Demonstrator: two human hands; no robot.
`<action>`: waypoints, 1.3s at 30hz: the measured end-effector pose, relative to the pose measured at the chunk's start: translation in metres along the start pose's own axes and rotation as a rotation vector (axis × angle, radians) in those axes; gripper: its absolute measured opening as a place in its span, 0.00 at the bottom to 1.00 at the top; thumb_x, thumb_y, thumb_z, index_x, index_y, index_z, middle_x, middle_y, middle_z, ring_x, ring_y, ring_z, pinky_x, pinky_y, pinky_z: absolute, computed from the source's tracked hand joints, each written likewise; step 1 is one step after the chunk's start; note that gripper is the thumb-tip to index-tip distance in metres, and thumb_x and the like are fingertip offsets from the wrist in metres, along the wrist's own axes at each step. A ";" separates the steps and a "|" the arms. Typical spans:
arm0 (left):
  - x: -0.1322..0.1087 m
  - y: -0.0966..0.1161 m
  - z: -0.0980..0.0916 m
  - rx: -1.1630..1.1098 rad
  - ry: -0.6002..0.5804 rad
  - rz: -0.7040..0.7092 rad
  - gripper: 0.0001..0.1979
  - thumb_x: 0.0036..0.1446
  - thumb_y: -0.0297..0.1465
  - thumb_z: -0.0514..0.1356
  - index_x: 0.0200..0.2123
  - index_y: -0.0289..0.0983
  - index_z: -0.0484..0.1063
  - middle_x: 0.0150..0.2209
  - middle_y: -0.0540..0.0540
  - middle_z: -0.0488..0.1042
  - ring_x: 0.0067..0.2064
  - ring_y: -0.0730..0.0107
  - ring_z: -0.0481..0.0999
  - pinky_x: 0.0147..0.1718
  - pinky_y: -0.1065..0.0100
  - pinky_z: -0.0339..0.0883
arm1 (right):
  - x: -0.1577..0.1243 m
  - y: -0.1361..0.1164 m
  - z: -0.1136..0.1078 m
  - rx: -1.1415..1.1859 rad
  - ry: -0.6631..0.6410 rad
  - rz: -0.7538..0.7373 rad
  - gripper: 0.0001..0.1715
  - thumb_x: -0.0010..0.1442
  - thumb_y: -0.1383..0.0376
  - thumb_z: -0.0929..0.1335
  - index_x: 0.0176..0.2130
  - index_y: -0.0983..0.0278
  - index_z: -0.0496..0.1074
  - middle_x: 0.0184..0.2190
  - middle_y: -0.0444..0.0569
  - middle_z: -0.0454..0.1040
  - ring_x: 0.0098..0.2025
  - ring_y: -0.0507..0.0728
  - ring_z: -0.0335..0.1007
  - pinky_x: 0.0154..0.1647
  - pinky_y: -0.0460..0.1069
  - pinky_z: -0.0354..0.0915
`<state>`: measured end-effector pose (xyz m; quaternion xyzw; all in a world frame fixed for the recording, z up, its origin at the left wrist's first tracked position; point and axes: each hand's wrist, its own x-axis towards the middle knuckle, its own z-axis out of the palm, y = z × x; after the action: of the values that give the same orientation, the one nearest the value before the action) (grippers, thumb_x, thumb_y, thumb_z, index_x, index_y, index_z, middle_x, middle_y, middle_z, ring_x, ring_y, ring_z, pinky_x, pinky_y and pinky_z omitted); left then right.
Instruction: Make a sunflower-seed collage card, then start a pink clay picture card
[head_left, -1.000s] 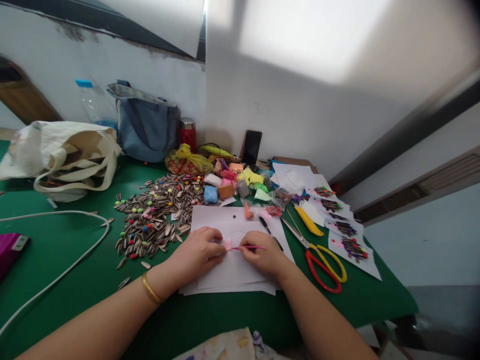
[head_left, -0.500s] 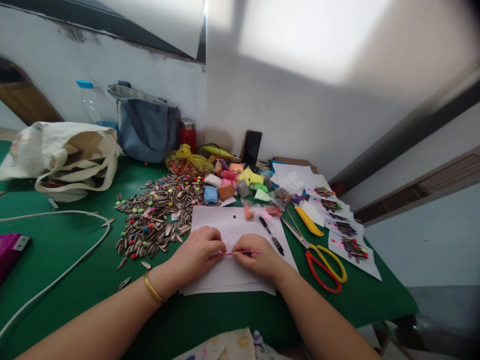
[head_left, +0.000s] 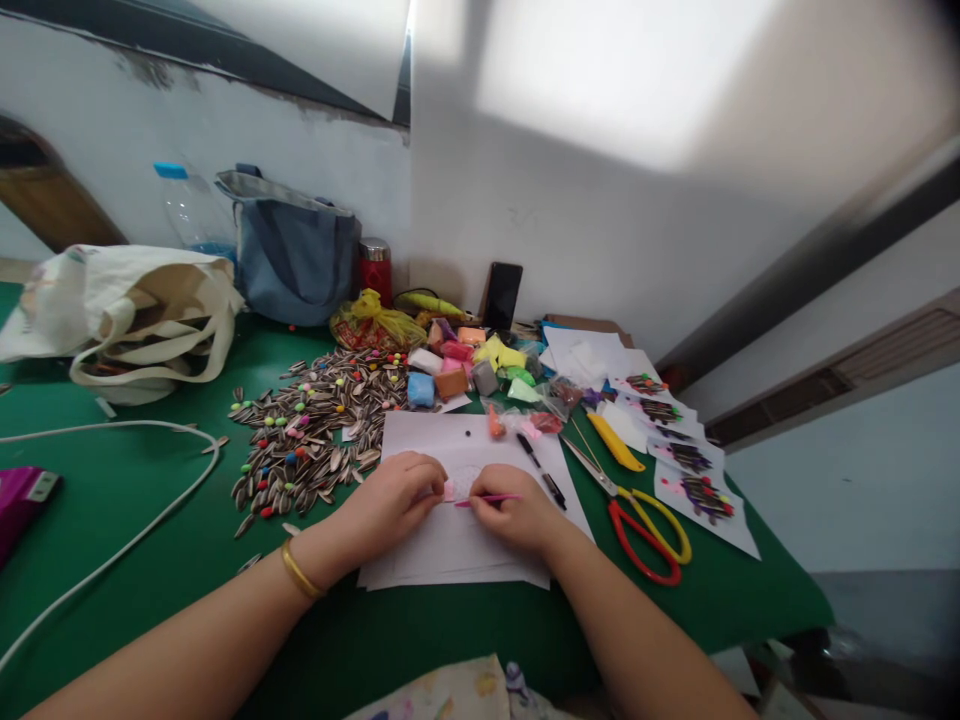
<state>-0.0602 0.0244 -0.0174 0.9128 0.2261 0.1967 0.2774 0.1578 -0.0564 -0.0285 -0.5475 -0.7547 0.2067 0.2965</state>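
Over a stack of white paper [head_left: 487, 560] both hands work close together. My right hand [head_left: 516, 512] is closed around a slim pink modelling tool [head_left: 491, 498], whose pointed tip faces left. At the fingertips of my left hand [head_left: 397, 503], which are pinched together, a small piece of pink clay [head_left: 449, 491] shows; its far side is hidden by the fingers. Faint drawn lines show on the sheet between the hands. A small black dot [head_left: 468, 433] sits higher on the paper. To the right of my right hand lies a black pen [head_left: 541, 470].
Striped sunflower seeds [head_left: 315, 430] with coloured beads are heaped left. Wrapped clay blocks [head_left: 451, 383] lie behind the paper. Scissors [head_left: 626, 500], a yellow cutter [head_left: 615, 442] and decorated cards [head_left: 705, 500] are on the right. A white cable [head_left: 172, 510] crosses the green table [head_left: 300, 670].
The tip of the pink tool has moved slightly away from my left fingertips, opening a small gap. The pink clay by my left hand shows more clearly now.
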 end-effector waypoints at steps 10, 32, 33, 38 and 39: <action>0.000 -0.018 -0.001 0.179 0.031 -0.030 0.09 0.60 0.27 0.60 0.43 0.41 0.78 0.38 0.46 0.77 0.41 0.63 0.74 0.41 0.64 0.64 | 0.000 0.006 -0.006 -0.038 0.017 -0.005 0.08 0.56 0.73 0.67 0.30 0.62 0.73 0.29 0.45 0.74 0.35 0.54 0.69 0.39 0.47 0.62; -0.001 -0.006 0.009 0.445 -0.095 0.067 0.15 0.66 0.30 0.53 0.52 0.44 0.74 0.35 0.44 0.71 0.38 0.63 0.68 0.38 0.62 0.62 | 0.002 0.007 -0.006 0.019 0.101 0.196 0.07 0.60 0.69 0.66 0.30 0.61 0.72 0.31 0.44 0.74 0.36 0.54 0.68 0.39 0.47 0.61; -0.001 -0.006 0.009 0.426 -0.093 0.058 0.15 0.67 0.30 0.53 0.52 0.44 0.74 0.35 0.44 0.71 0.38 0.63 0.68 0.38 0.62 0.62 | 0.002 0.007 -0.006 0.017 0.100 0.193 0.07 0.60 0.68 0.66 0.30 0.61 0.72 0.31 0.44 0.74 0.36 0.54 0.68 0.39 0.47 0.61; 0.001 -0.004 0.008 0.367 -0.109 0.028 0.14 0.67 0.31 0.52 0.51 0.42 0.74 0.35 0.44 0.72 0.39 0.63 0.70 0.39 0.62 0.62 | 0.003 0.007 -0.006 0.008 0.093 0.186 0.07 0.61 0.68 0.66 0.31 0.61 0.73 0.31 0.45 0.74 0.36 0.54 0.69 0.38 0.48 0.62; 0.001 -0.004 0.008 0.367 -0.112 0.025 0.14 0.67 0.30 0.52 0.51 0.43 0.74 0.35 0.44 0.72 0.39 0.63 0.70 0.39 0.62 0.62 | 0.003 0.006 -0.006 0.005 0.093 0.181 0.07 0.61 0.68 0.66 0.31 0.61 0.73 0.31 0.45 0.74 0.36 0.54 0.69 0.38 0.48 0.62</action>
<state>-0.0569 0.0245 -0.0253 0.9604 0.2309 0.1043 0.1160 0.1654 -0.0519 -0.0277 -0.6218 -0.6870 0.2087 0.3127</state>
